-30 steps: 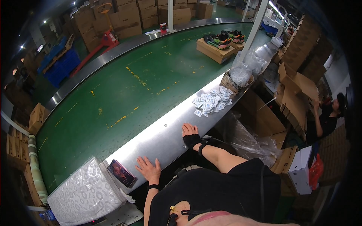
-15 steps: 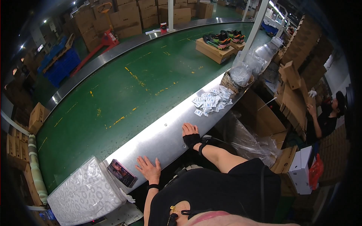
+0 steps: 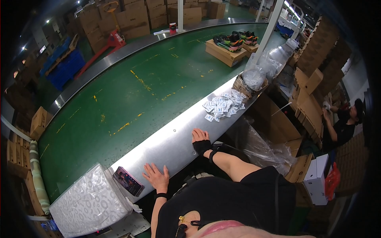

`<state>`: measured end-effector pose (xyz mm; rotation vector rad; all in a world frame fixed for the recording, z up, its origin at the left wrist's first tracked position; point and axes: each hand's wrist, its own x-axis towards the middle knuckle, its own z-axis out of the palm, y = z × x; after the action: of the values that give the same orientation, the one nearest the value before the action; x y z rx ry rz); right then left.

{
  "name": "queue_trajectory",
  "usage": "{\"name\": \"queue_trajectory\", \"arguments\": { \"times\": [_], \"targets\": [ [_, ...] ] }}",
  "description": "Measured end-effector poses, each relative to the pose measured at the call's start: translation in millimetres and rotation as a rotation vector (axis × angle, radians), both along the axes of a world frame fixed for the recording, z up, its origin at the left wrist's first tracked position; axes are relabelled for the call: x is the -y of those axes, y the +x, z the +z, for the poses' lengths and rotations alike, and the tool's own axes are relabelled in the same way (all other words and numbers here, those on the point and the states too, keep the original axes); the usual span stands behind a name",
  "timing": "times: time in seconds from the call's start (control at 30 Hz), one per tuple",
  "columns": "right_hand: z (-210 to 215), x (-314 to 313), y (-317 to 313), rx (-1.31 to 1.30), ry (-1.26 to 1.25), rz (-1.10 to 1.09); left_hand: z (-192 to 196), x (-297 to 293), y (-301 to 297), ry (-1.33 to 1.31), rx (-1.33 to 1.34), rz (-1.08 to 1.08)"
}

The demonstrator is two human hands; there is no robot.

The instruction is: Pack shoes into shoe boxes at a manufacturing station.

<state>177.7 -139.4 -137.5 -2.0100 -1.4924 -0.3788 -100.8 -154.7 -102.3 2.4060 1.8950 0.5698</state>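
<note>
- Two hands lie palm down on the metal desk point(image 3: 174, 144), neither seen gripping anything; I cannot tell whether something small is under a palm.
- The left hand point(image 3: 158, 178) has its fingers spread wide, just beside the phone point(image 3: 128, 181) and apart from it.
- The right hand point(image 3: 201, 141), in a black fingerless cover, keeps its fingers narrow and nearly together; its nearest loose things are the sachets point(image 3: 223, 106).
- The phone lies flat, screen up, between the left hand and the patterned bundle point(image 3: 85, 202). It looks stiff, fairly light and smooth, with glass that could crack; best held by its two long edges, clear of the screen.
- The sachets sit in a loose heap farther along the desk, by the basket point(image 3: 240, 87). They look very light, soft and slightly slippery, and could tear if pulled hard. A pinch at one corner or sealed edge should lift a single one; several may slide together.
- The bundle, in clear plastic, looks limp and slick, perhaps weighty as a stack; support from below would suit it better than a tug at the film.
</note>
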Motion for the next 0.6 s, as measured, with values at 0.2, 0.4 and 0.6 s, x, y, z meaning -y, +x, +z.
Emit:
{"name": "queue_trajectory", "arguments": {
  "times": [0.2,0.4,0.6],
  "targets": [
    [-0.9,0.2,0.8,-0.016,-0.020,0.011,0.5,-0.1,0.3,-0.001,-0.010,0.004],
    [0.0,0.2,-0.1,-0.004,-0.006,0.006,1.8,0.0,0.2,-0.040,-0.012,0.017],
    [-0.5,0.7,0.9,-0.004,-0.012,0.010,2.0,0.2,0.7,-0.017,-0.012,0.005]
  ]
}}
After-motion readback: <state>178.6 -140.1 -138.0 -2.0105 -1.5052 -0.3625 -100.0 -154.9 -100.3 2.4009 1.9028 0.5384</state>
